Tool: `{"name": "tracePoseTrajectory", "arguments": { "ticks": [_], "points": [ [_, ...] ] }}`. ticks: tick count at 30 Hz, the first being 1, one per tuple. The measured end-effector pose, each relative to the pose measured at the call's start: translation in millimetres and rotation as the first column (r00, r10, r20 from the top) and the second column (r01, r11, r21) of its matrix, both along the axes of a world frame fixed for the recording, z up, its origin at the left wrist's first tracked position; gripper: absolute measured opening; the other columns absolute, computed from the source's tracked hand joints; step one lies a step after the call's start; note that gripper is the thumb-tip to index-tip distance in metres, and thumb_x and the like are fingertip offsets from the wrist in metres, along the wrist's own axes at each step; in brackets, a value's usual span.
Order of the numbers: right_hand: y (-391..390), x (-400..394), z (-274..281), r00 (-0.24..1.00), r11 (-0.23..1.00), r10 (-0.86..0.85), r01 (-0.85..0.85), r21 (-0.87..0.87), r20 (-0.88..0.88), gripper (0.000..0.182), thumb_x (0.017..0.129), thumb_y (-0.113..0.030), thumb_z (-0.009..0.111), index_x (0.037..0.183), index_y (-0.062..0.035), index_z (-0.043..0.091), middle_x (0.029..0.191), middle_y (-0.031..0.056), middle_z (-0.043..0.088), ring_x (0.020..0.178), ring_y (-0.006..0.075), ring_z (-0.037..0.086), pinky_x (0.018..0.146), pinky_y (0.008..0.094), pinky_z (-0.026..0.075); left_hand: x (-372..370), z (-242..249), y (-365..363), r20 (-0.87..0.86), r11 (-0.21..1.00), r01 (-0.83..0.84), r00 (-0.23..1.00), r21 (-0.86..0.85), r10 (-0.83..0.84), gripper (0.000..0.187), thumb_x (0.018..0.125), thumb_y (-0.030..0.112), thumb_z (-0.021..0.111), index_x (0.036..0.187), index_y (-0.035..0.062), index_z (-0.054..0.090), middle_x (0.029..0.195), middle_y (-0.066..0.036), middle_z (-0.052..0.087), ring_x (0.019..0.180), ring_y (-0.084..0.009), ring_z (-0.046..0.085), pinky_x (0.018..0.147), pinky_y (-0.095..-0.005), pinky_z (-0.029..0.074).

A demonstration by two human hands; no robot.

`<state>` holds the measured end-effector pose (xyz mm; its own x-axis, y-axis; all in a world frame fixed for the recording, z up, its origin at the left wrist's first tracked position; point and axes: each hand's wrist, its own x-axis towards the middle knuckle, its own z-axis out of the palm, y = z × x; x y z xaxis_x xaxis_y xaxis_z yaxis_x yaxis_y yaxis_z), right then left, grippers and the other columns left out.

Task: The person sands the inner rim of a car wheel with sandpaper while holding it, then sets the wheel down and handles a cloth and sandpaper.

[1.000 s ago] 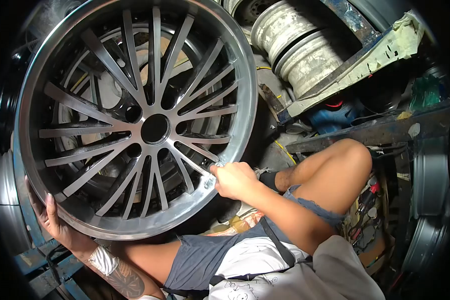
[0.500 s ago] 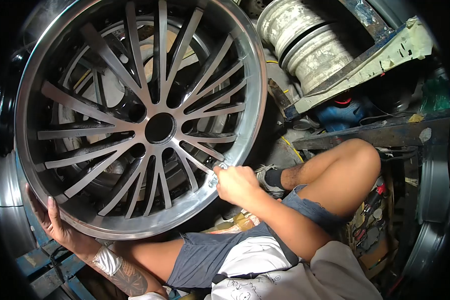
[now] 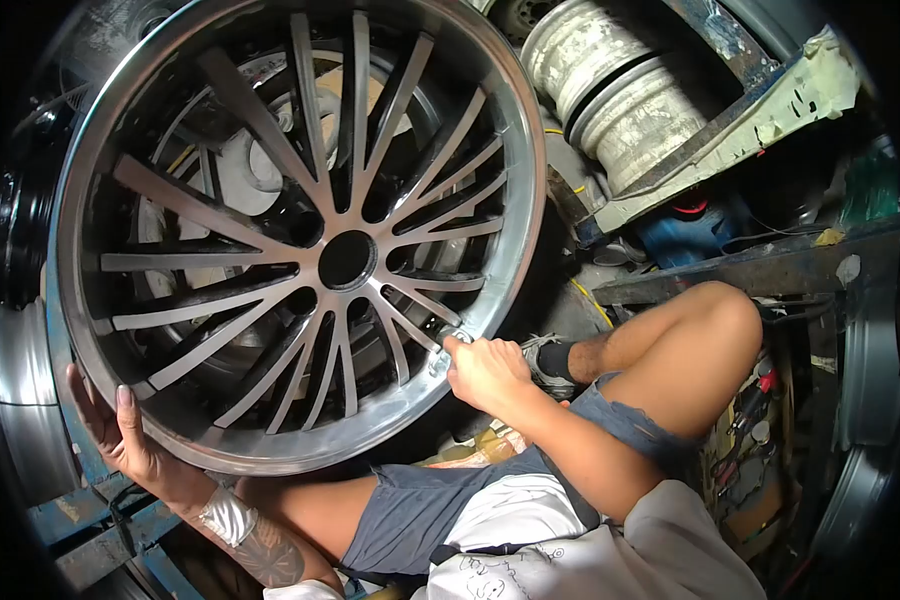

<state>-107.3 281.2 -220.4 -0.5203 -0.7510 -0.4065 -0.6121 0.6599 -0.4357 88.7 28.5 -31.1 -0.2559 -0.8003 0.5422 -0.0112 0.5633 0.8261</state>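
Note:
A large multi-spoke alloy wheel rim [image 3: 322, 218] fills the left and middle of the head view, its machined spokes facing me and its outer lip bright. My left hand [image 3: 140, 450] is at the lower left of the rim, fingers stretched and thumb raised, palm against the outer edge. On the lower right, my right hand [image 3: 490, 375] is closed, its fingertips pressed to the inner wall beside the spoke ends. Whatever lies under those fingers is too hidden to name. A wet-looking, shiny patch shows on the wall near them.
Two weathered pale wheel barrels [image 3: 635, 125] stand at the upper right beside a metal frame with peeling tape [image 3: 730, 140]. Tools [image 3: 755, 430] lie right of my bent knee [image 3: 715, 320]. Blue metal bars [image 3: 75, 515] are at the lower left. More rims stand along both sides.
The rim has shifted slightly right in view, and both hands have moved along with it. Part of this is the camera shifting. My right hand stays at the same part of the inner wall.

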Motion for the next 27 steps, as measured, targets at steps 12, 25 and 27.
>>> {"name": "tracePoseTrajectory", "arguments": {
  "ticks": [12, 25, 27],
  "points": [
    [-5.3, -2.5, 11.2, 0.998, 0.995, 0.053, -0.051, 0.09, -0.023, 0.034, 0.084, -0.026, 0.065, 0.112, -0.0066, 0.066, 0.082, 0.0226, 0.073, 0.08, 0.0398, 0.073, 0.074, 0.0511, 0.058, -8.1, 3.2, 0.5, -0.066, 0.999, 0.014, 0.998, 0.042, -0.012, 0.052, 0.095, -0.001, 0.059, 0.146, -0.0014, 0.049, 0.148, -0.015, 0.053, 0.129, -0.0236, 0.056, 0.113, -0.0369, 0.04],
    [-3.3, 4.0, 20.5, 0.983, 0.987, 0.152, -0.144, 0.078, -0.108, 0.031, 0.083, -0.018, 0.056, 0.109, -0.0079, 0.07, 0.078, 0.0238, 0.072, 0.071, 0.0417, 0.072, 0.069, 0.0524, 0.059, -18.6, 10.0, -5.7, -0.003, 1.0, 0.023, 1.0, -0.007, -0.023, 0.053, 0.092, 0.001, 0.064, 0.144, -0.0028, 0.051, 0.146, -0.017, 0.055, 0.129, -0.0231, 0.057, 0.113, -0.037, 0.042],
    [0.1, -10.3, 22.7, 0.994, 0.993, 0.099, -0.095, 0.07, -0.051, 0.029, 0.083, -0.019, 0.057, 0.108, -0.0083, 0.067, 0.085, 0.0292, 0.071, 0.082, 0.042, 0.072, 0.076, 0.0555, 0.057, -20.9, 8.7, -1.8, -0.019, 0.998, 0.05, 0.999, 0.035, -0.049, 0.054, 0.092, 0.001, 0.065, 0.144, -0.0022, 0.052, 0.143, -0.017, 0.058, 0.128, -0.0219, 0.058, 0.11, -0.0344, 0.043]
  ]
}}
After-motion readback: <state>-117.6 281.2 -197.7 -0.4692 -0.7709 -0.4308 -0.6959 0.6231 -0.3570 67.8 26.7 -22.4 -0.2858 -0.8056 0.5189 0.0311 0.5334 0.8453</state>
